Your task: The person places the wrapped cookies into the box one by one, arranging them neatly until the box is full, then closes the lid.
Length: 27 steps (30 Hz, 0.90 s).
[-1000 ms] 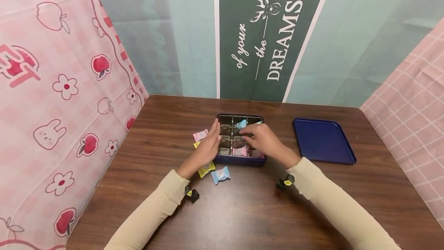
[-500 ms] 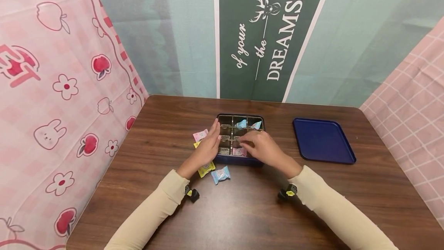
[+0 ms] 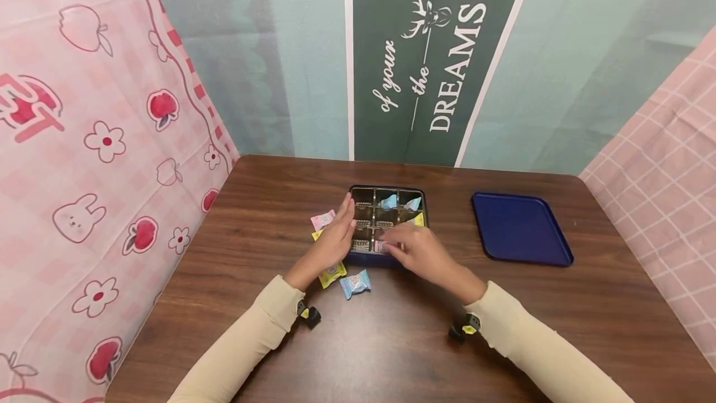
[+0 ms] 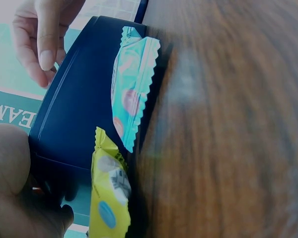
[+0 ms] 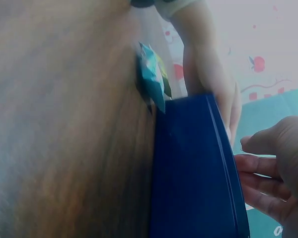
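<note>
A dark blue tin (image 3: 369, 259) with a clear divided insert stands on the table. My left hand (image 3: 335, 235) lies along its left side with straight fingers. My right hand (image 3: 419, 250) is over the tin's near right part, fingertips at a pink wrapped candy (image 3: 380, 246) in the near middle compartment. In the right wrist view its thumb and bent fingers (image 5: 260, 166) stand apart at the rim, with nothing visible between them. Blue candies fill the back middle (image 3: 388, 201) and back right (image 3: 413, 204) compartments; a yellow candy (image 3: 418, 219) sits middle right. The near right compartment is hidden.
Left of the tin lie a pink candy (image 3: 322, 220) and a yellow candy (image 3: 317, 234), partly behind my left hand. Nearer me are another yellow candy (image 3: 332, 275) and a blue candy (image 3: 355, 283). The blue lid (image 3: 523, 229) lies at the right.
My right hand has moved from the tin's middle toward its near row, uncovering the back right blue candy and the middle right yellow candy. My left hand has stayed in place.
</note>
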{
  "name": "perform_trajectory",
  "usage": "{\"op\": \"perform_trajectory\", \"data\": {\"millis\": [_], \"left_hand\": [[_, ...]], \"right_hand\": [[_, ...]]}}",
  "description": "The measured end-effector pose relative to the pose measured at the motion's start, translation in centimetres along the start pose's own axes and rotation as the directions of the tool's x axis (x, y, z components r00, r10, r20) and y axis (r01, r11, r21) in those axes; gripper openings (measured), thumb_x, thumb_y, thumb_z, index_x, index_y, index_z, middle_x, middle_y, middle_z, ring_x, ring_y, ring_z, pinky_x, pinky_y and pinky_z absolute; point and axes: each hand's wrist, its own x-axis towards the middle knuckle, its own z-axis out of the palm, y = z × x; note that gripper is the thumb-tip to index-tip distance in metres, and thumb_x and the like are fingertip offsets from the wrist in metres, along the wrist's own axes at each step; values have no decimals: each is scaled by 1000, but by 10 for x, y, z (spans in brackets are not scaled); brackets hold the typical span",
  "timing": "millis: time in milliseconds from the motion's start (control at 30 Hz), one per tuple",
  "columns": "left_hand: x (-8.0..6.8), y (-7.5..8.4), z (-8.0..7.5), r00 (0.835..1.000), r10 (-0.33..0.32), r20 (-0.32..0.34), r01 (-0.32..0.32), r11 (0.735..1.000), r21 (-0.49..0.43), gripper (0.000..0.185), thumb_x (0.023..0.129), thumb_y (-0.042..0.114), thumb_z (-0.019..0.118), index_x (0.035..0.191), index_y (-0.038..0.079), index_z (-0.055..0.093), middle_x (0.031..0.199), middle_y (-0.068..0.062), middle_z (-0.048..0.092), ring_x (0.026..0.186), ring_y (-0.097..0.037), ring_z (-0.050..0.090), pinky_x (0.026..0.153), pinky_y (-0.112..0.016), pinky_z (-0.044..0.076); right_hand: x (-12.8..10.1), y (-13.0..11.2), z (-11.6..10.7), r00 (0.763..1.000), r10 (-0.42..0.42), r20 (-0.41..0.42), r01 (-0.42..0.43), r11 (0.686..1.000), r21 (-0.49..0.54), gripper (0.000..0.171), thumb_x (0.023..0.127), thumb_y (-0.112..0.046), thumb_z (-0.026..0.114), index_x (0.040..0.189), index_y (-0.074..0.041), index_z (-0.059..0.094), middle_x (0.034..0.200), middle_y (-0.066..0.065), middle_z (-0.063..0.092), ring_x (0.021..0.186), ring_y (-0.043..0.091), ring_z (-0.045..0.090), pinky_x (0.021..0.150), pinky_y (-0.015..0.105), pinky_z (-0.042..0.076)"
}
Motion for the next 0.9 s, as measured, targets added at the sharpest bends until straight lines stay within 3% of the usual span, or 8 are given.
{"op": "perform_trajectory", "data": {"millis": [533,700,900], "left_hand": [[5,4,-6,1000,16,-15,-15,1000,12,53,111,12,35,157,-10,20,169,-20,7,150,-35,25,120,-49,25],[3,2,-3,1000,10,-17,-10,1000,15,54,111,14,35,157,-9,19,169,-18,6,151,-34,23,120,-47,24],[-3,2,2,1000,-12,8,12,1000,7,54,112,16,33,158,-6,18,170,-16,4,152,-30,19,121,-46,23]], "right_hand": [[-5,-24,3,984,-178,11,177,983,55,15,86,-6,81,101,-5,80,103,6,76,101,18,71,89,37,58],[-9,-29,6,971,-226,76,218,971,98,18,84,-5,82,102,-6,80,102,1,77,100,14,71,88,33,58],[-15,-33,13,953,-230,198,211,971,112,20,90,-8,77,110,-6,78,109,3,76,105,14,70,91,32,57]]}}
